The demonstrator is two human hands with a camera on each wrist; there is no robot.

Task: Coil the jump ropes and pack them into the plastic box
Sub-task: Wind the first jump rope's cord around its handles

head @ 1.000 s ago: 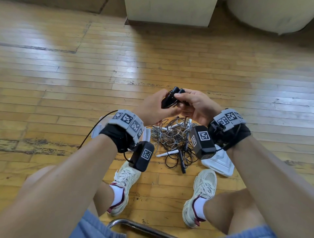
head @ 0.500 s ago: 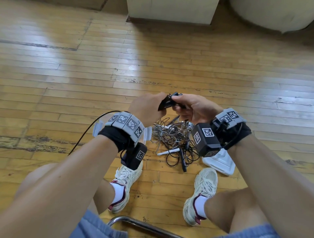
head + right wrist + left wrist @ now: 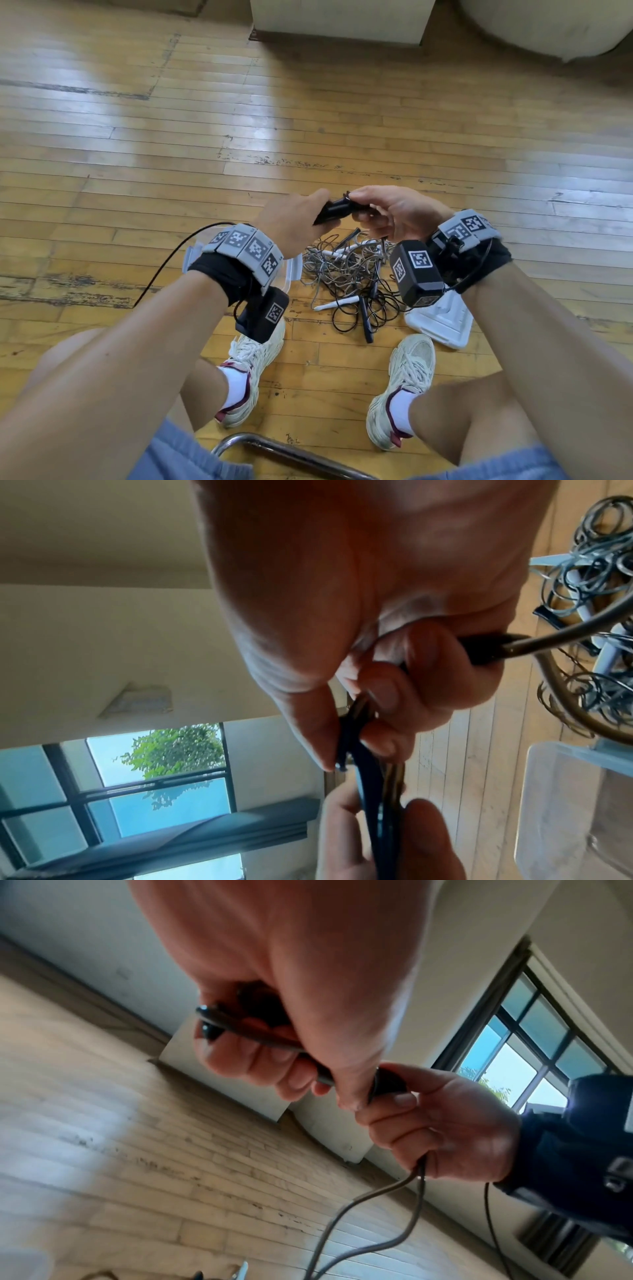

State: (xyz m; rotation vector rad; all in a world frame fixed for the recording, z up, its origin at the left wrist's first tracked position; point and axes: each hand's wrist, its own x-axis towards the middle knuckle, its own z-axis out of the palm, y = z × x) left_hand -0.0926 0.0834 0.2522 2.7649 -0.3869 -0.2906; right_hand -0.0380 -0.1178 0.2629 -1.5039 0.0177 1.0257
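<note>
Mostly both hands' fingers (image 3: 260, 1066) clench the black handles (image 3: 334, 209); plastic box (image 3: 294, 270) half-hidden.

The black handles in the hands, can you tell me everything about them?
The black handles are slim, smooth and look like plastic, two pressed together side by side, tilted above the floor. The left hand grips their lower end; the right hand pinches the upper end. A thin grey cord hangs down from them toward the tangled rope pile.

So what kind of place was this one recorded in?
Probably a gym or activity room, though I can't be sure: a worn wooden strip floor, a tangled pile of jump ropes on it, and large paned windows in a plain wall.
</note>
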